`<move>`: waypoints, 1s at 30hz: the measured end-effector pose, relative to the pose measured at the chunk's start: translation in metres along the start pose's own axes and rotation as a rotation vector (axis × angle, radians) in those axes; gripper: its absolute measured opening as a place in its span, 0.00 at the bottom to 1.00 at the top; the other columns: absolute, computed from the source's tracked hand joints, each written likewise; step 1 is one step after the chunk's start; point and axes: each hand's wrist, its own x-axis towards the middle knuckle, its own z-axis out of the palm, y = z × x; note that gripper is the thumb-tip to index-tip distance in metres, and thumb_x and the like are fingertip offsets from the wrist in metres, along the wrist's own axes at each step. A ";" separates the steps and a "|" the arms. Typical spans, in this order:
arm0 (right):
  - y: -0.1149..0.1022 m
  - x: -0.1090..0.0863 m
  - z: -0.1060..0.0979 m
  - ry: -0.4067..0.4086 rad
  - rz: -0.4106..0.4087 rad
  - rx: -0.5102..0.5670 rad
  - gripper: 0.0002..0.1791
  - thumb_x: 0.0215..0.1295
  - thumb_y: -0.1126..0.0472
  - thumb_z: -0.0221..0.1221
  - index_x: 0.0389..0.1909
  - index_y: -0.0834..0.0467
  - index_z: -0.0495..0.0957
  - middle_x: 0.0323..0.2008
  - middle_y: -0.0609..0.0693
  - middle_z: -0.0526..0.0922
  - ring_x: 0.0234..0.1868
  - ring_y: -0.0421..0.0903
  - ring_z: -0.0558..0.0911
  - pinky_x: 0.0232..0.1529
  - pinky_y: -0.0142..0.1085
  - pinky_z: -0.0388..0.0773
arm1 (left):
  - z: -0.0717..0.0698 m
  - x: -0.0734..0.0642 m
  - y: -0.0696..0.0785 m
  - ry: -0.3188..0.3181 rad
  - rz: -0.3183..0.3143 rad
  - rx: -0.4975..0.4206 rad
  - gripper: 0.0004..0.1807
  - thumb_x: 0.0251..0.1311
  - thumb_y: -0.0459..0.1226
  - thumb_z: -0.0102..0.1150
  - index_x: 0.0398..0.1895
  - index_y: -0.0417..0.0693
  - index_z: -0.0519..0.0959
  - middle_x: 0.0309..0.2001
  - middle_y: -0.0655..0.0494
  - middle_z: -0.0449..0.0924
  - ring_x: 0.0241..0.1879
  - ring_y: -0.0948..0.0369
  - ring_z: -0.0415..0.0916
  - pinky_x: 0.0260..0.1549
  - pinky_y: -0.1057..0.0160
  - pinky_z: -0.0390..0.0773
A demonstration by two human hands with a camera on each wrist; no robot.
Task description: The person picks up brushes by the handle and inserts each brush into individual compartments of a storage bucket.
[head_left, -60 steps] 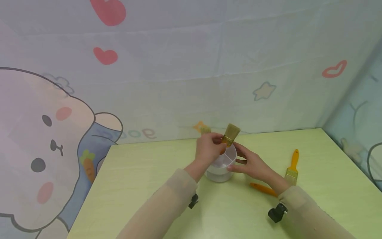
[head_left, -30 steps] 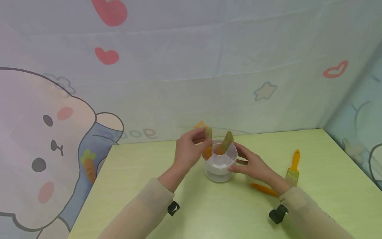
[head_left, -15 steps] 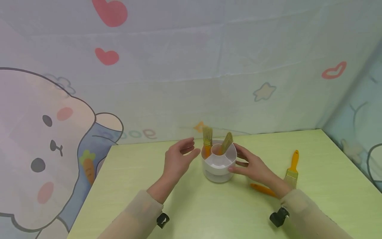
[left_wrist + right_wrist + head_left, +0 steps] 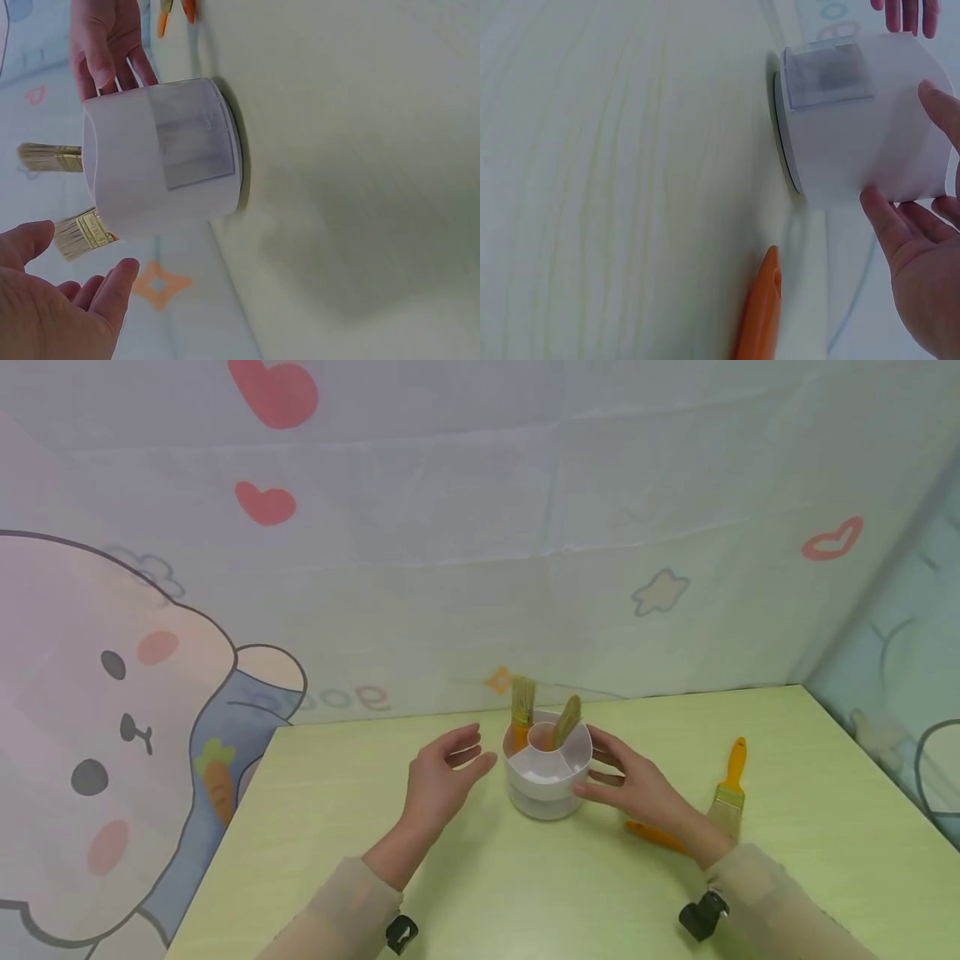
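A white, round pen holder (image 4: 546, 781) with divided compartments stands on the table; its clear front drawer (image 4: 195, 135) shows in the left wrist view. Two paintbrushes stand in it bristles up: one (image 4: 522, 697) in the left rear compartment, the other (image 4: 567, 718) leaning right in the central round one. My right hand (image 4: 633, 785) holds the holder's right side, thumb at the front and fingers behind. Just left of the holder, my left hand (image 4: 441, 781) hangs with relaxed, parted fingers and holds nothing.
To the right lies a paintbrush (image 4: 736, 768) with its orange handle pointing away. Another orange handle (image 4: 651, 835) lies by my right wrist, which hides its other end. A printed cloth (image 4: 450, 568) hangs behind the pale green table (image 4: 495, 902).
My left hand let go of the brush in the central compartment, then touched the left rear brush, released it and drew back left. My right hand stayed on the holder.
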 end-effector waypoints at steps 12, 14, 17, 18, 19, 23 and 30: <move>0.001 -0.011 0.009 0.047 -0.010 0.027 0.49 0.54 0.52 0.70 0.74 0.47 0.53 0.71 0.49 0.60 0.69 0.55 0.65 0.56 0.41 0.77 | 0.005 -0.009 -0.015 -0.032 -0.034 -0.035 0.29 0.53 0.47 0.71 0.61 0.59 0.76 0.57 0.56 0.79 0.55 0.57 0.78 0.50 0.58 0.81; 0.003 -0.012 0.010 0.053 -0.022 0.050 0.49 0.54 0.54 0.71 0.74 0.48 0.54 0.71 0.51 0.61 0.69 0.55 0.65 0.55 0.41 0.78 | 0.006 -0.010 -0.017 -0.036 -0.045 -0.046 0.30 0.52 0.47 0.71 0.61 0.60 0.75 0.58 0.58 0.78 0.56 0.58 0.77 0.50 0.59 0.81; 0.004 -0.012 0.011 0.059 -0.043 0.077 0.49 0.54 0.56 0.71 0.74 0.50 0.54 0.71 0.52 0.60 0.69 0.55 0.64 0.55 0.42 0.78 | 0.008 -0.011 -0.022 -0.041 -0.054 -0.067 0.31 0.51 0.47 0.72 0.61 0.62 0.75 0.58 0.60 0.77 0.57 0.58 0.76 0.51 0.60 0.81; 0.004 -0.013 0.012 0.060 -0.049 0.082 0.48 0.54 0.57 0.71 0.74 0.50 0.55 0.71 0.52 0.60 0.70 0.56 0.64 0.55 0.43 0.78 | 0.009 -0.012 -0.025 -0.042 -0.055 -0.075 0.31 0.51 0.47 0.72 0.61 0.62 0.75 0.59 0.61 0.77 0.58 0.59 0.76 0.50 0.60 0.81; 0.004 -0.013 0.012 0.060 -0.053 0.084 0.48 0.54 0.57 0.71 0.73 0.51 0.55 0.71 0.52 0.60 0.70 0.56 0.64 0.56 0.43 0.78 | 0.010 -0.012 -0.027 -0.043 -0.055 -0.086 0.32 0.51 0.47 0.72 0.61 0.61 0.74 0.59 0.60 0.76 0.58 0.58 0.76 0.50 0.61 0.81; 0.004 -0.015 0.012 0.063 -0.064 0.068 0.48 0.54 0.56 0.71 0.73 0.50 0.55 0.72 0.52 0.60 0.69 0.56 0.64 0.56 0.45 0.77 | 0.017 -0.016 -0.033 -0.044 -0.054 -0.139 0.33 0.51 0.45 0.72 0.62 0.60 0.74 0.61 0.59 0.75 0.60 0.57 0.74 0.50 0.61 0.81; 0.002 -0.018 0.010 0.071 -0.067 0.004 0.50 0.53 0.53 0.71 0.74 0.51 0.54 0.72 0.51 0.60 0.69 0.55 0.65 0.55 0.46 0.78 | 0.034 -0.020 -0.038 -0.032 -0.034 -0.202 0.39 0.48 0.42 0.75 0.66 0.56 0.70 0.65 0.54 0.70 0.62 0.53 0.72 0.56 0.55 0.77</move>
